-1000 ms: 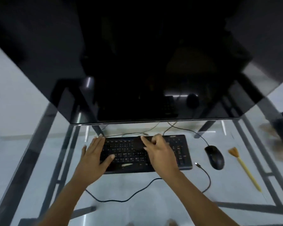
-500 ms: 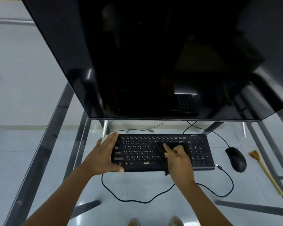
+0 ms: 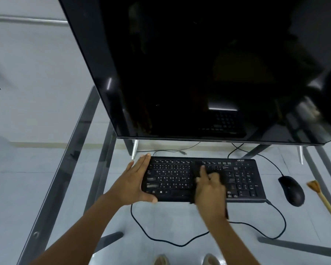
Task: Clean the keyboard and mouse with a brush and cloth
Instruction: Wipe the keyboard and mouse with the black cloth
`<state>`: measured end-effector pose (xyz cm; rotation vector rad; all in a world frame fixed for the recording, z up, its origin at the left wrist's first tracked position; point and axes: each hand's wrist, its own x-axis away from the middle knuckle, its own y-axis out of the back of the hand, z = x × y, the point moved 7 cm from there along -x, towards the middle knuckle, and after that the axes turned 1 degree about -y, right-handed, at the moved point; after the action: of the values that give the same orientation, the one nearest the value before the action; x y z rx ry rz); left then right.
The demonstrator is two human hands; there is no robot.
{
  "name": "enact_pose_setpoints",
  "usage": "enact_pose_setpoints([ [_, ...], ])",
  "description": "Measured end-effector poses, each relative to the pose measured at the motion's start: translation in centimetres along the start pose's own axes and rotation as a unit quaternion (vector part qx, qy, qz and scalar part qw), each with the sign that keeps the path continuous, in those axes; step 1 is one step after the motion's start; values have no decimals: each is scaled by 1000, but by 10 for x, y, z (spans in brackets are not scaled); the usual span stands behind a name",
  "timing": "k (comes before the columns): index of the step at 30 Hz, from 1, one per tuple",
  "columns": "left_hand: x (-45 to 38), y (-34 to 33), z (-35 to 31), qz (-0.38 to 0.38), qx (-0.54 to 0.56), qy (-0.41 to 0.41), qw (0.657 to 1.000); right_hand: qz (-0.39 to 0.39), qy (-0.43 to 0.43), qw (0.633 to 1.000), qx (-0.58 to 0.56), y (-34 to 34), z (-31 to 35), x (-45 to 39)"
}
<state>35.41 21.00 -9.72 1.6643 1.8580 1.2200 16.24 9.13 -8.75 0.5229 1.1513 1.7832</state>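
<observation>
Since half a second ago the right hand (image 3: pixel 210 190) has slid its dark cloth (image 3: pixel 196 167) up toward the far rows of the keyboard (image 3: pixel 243 180), while the left hand (image 3: pixel 132 181) has stayed braced on the keyboard's left end.

The keyboard is black with white key legends, lying flat on the glass table (image 3: pixel 88 169) just in front of the dark monitor (image 3: pixel 189 64). Pale smudges show on a few keys at its left side. Letters such as Q, W, E, A, S, D, Z and X can be read; a small logo at the top right corner is too blurred to make out.

The left hand's fingers lie straight and together along the left edge, with the thumb hooked against the near edge. The right hand's fingers are partly curled on the cloth over the middle keys, index finger stretched forward and pressing it down; motion blur hides how the others lie.

The black mouse (image 3: pixel 291 190) rests right of the keyboard, its cable (image 3: pixel 271 163) running back behind the keyboard. Farther right lies a brush (image 3: pixel 322 197) with a yellow handle.
</observation>
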Motion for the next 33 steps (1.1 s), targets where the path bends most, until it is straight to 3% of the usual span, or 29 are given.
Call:
enact_pose_setpoints([
  [1, 0, 0, -1, 1, -1, -1, 1000, 23, -5, 998, -58, -12, 14, 7],
  [2, 1, 0, -1, 4, -3, 0, 1000, 44, 53, 997, -44, -26, 36, 11],
  [4, 1, 1, 3, -10, -11, -16, 1000, 162, 173, 970, -46, -46, 86, 34],
  [6, -2, -1, 11, -18, -19, -26, 999, 169, 192, 965, -51, -40, 81, 22],
  [8, -3, -4, 16, -9, -14, -26, 1000, 81, 139, 987, 8, -21, 38, -12],
  [10, -4, -5, 15, -12, 0, -33, 999, 13, 4, 999, 51, -2, -3, -38],
  [12, -4, -5, 14, -19, 13, -39, 999, -23, 10, 999, 36, -1, 5, -34],
  [14, -4, -6, 15, -28, 19, -42, 999, 44, 59, 997, 13, -30, 46, -6],
  [16, -3, -5, 15, -43, 15, -55, 997, 151, 217, 965, -6, -52, 96, 31],
  [17, -2, -4, 16, -48, 16, -60, 997, 186, 250, 950, -17, -55, 106, 37],
  [18, -1, -3, 16, -47, 21, -57, 997, 213, 226, 949, -50, -55, 105, 27],
  [20, 0, -2, 17, -35, 35, -40, 998, 138, 176, 974, -13, -37, 75, -7],
  [23, 0, -9, 23, -32, 44, -27, 998, 52, 18, 998, 20, -17, 23, -50],
  [24, -1, -12, 25, -32, 48, -18, 998, 11, 35, 999, 37, -16, 24, -52],
  [25, -1, -13, 28, -35, 54, -11, 998, 19, 66, 997, 40, -23, 39, -42],
  [27, -2, -15, 29, -47, 52, -21, 997, 103, 149, 983, 29, -52, 79, -2],
  [29, -1, -12, 24, -61, 34, -55, 996, 184, 265, 946, 27, -61, 115, 33],
  [31, 1, -7, 19, -63, 46, -66, 995, 178, 254, 951, 2, -54, 107, 12],
  [33, 2, -7, 20, -57, 63, -55, 995, 96, 178, 979, 16, -45, 70, -32],
])
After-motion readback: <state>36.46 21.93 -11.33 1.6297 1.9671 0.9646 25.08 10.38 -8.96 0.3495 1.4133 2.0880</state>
